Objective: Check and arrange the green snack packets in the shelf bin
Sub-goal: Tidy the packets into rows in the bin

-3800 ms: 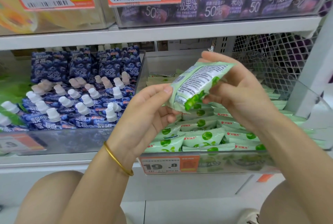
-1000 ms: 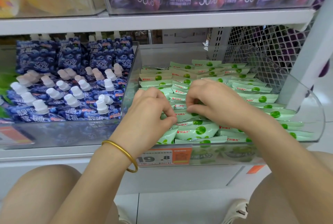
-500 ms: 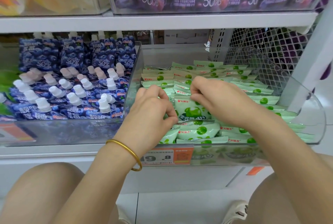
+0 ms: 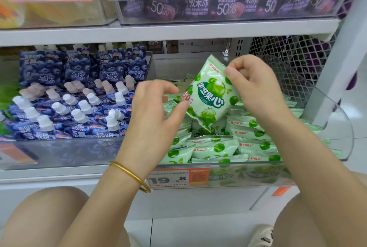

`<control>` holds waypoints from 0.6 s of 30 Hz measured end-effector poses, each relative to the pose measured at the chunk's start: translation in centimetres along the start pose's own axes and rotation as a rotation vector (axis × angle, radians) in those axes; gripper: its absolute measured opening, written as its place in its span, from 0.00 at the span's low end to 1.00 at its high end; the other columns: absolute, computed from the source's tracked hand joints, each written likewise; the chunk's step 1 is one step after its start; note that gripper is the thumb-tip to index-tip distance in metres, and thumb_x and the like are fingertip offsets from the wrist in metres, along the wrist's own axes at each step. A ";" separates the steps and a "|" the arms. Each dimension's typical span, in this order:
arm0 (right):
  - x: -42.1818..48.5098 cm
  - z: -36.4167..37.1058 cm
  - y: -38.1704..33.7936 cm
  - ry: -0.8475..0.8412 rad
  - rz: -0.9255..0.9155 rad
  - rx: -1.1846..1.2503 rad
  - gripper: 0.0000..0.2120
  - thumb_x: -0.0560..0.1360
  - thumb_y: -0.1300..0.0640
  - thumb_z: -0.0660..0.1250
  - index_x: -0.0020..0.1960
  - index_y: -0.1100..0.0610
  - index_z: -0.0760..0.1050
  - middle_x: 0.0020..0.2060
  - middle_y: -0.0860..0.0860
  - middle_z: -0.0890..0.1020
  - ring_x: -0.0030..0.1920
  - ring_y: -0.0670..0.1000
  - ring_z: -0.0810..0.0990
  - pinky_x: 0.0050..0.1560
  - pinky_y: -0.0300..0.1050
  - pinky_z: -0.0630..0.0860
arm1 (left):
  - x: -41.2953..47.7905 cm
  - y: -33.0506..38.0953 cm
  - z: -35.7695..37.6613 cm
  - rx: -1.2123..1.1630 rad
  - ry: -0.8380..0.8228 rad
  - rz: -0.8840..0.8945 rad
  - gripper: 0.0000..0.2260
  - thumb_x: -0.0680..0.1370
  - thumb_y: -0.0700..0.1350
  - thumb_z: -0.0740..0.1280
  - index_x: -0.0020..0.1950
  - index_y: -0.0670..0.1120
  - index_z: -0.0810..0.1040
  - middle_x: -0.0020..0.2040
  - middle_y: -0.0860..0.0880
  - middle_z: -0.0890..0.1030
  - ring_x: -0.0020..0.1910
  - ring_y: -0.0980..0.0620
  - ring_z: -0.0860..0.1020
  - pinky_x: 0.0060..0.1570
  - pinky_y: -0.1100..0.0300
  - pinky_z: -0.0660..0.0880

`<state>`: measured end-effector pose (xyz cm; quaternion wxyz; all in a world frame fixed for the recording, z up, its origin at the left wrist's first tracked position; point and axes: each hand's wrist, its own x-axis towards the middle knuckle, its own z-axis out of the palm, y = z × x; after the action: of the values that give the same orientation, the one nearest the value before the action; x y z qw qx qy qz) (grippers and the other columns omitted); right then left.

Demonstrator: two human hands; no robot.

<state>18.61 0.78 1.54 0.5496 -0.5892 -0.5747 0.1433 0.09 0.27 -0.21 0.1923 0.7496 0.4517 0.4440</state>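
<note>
One green packet [image 4: 210,96] aloft between one left hand [image 4: 151,115] and one right hand [image 4: 256,88]; one gold bangle [image 4: 131,176]; dozens of binned packets [image 4: 214,147] below.

Glossy plastic-film green packet [image 4: 210,96], clear smooth plastic bin [image 4: 337,127], shiny metal bangle [image 4: 131,175]

Both bare forearms are reaching forward from the lower corners, wrists angling in toward each other. The left hand [image 4: 155,115] is pinching the lower left edge of a green packet [image 4: 210,98], thumb lying on its front, fingers loosely curled just above. The right hand [image 4: 258,90] is gripping the packet's upper right edge, thumb pressing the front and fingers curled tight.
</note>
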 end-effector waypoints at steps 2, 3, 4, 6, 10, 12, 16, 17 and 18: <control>0.0 0.1 -0.2 -0.033 0.080 0.135 0.07 0.78 0.58 0.63 0.41 0.52 0.73 0.32 0.47 0.76 0.31 0.43 0.73 0.33 0.38 0.70 | 0.0 0.0 0.1 -0.085 -0.013 -0.029 0.14 0.75 0.48 0.65 0.60 0.52 0.70 0.53 0.59 0.70 0.51 0.62 0.71 0.52 0.63 0.71; 0.0 0.3 -0.3 -0.055 0.119 0.215 0.07 0.78 0.59 0.63 0.41 0.52 0.73 0.32 0.46 0.77 0.30 0.43 0.74 0.31 0.37 0.71 | 0.1 0.1 0.1 -0.135 -0.040 -0.051 0.16 0.76 0.47 0.66 0.62 0.52 0.69 0.53 0.60 0.72 0.50 0.62 0.73 0.52 0.62 0.73; -0.1 0.5 -0.3 -0.076 0.151 0.279 0.07 0.78 0.59 0.63 0.41 0.53 0.74 0.31 0.46 0.77 0.29 0.42 0.75 0.30 0.36 0.71 | 0.1 0.1 0.2 -0.191 -0.066 -0.070 0.16 0.76 0.45 0.66 0.62 0.53 0.69 0.53 0.60 0.74 0.48 0.61 0.75 0.52 0.61 0.75; -0.2 0.7 -0.3 -0.120 0.186 0.334 0.07 0.78 0.58 0.63 0.42 0.53 0.75 0.30 0.44 0.79 0.28 0.41 0.76 0.28 0.35 0.71 | 0.1 0.0 0.3 -0.287 -0.071 -0.098 0.15 0.76 0.42 0.66 0.58 0.57 0.69 0.53 0.57 0.76 0.48 0.55 0.79 0.53 0.52 0.76; -0.6 0.5 -0.3 -0.280 0.226 0.411 0.04 0.75 0.60 0.67 0.50 0.56 0.77 0.33 0.48 0.84 0.31 0.44 0.81 0.28 0.37 0.75 | 0.2 -0.2 0.4 -0.328 -0.045 -0.101 0.16 0.75 0.41 0.67 0.54 0.59 0.68 0.54 0.51 0.78 0.49 0.50 0.80 0.52 0.47 0.77; -0.6 0.5 -0.3 -0.261 0.230 0.455 0.06 0.74 0.64 0.68 0.50 0.58 0.77 0.34 0.50 0.85 0.31 0.46 0.82 0.28 0.38 0.77 | 0.0 -0.3 0.6 -0.231 -0.024 -0.039 0.14 0.75 0.42 0.67 0.56 0.55 0.69 0.56 0.52 0.75 0.51 0.52 0.78 0.52 0.51 0.77; -0.6 0.7 0.1 -0.164 0.291 0.514 0.04 0.74 0.63 0.67 0.49 0.59 0.76 0.34 0.50 0.84 0.30 0.46 0.81 0.27 0.38 0.76 | -0.4 -0.2 0.7 0.213 0.002 0.233 0.19 0.74 0.58 0.62 0.59 0.49 0.74 0.63 0.52 0.71 0.63 0.52 0.66 0.64 0.65 0.60; -0.7 0.7 0.1 -0.165 0.321 0.556 0.05 0.75 0.63 0.67 0.51 0.59 0.75 0.35 0.51 0.83 0.30 0.46 0.81 0.27 0.38 0.76 | -0.5 -0.3 0.7 0.258 -0.016 0.244 0.23 0.72 0.61 0.62 0.60 0.49 0.74 0.65 0.51 0.70 0.65 0.50 0.64 0.65 0.62 0.59; -0.7 0.7 0.1 -0.178 0.352 0.598 0.08 0.75 0.62 0.66 0.54 0.59 0.75 0.37 0.51 0.83 0.31 0.46 0.81 0.28 0.39 0.76 | -0.4 -0.4 0.7 0.303 -0.025 0.259 0.26 0.70 0.63 0.62 0.61 0.48 0.74 0.66 0.50 0.70 0.66 0.48 0.63 0.65 0.58 0.59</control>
<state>17.92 0.56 0.94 0.6125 -0.4776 -0.4424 0.4484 0.42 0.19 -1.06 0.0244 0.8272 0.4107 0.3826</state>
